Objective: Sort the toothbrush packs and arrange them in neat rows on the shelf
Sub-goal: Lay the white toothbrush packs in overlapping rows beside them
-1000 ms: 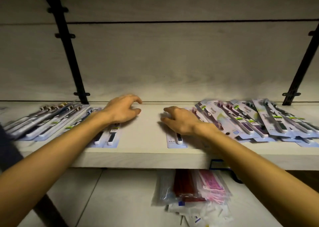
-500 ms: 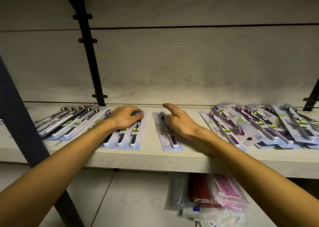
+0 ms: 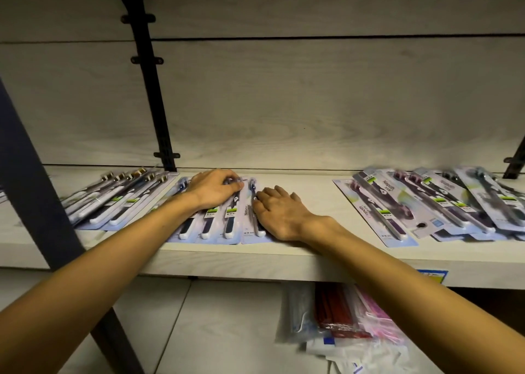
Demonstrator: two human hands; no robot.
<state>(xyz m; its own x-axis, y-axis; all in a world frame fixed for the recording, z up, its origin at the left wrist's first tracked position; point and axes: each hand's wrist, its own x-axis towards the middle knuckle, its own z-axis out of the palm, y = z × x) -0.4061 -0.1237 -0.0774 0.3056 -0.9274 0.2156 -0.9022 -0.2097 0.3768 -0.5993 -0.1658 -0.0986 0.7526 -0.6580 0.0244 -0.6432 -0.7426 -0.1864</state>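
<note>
Pale blue toothbrush packs lie flat on a light wooden shelf. My left hand rests palm down on a row of packs with dark handles, its fingers bent over their tops. My right hand lies flat on a single pack that sits right beside that row, fingers fairly straight and pressing it. Further left is a fanned group of packs with brown brush heads. At the right lies a loose overlapping pile of packs with purple and dark brushes.
A black bracket runs up the back panel behind the left group, and a dark post crosses the shelf at the far left. Below the shelf, on the tiled floor, lies a heap of clear, red and pink packets. A blue label sits on the shelf's front edge.
My right hand has slid the single pack leftward until it sits against the row under my left hand. The view has shifted left, and the right pile now appears further away.
</note>
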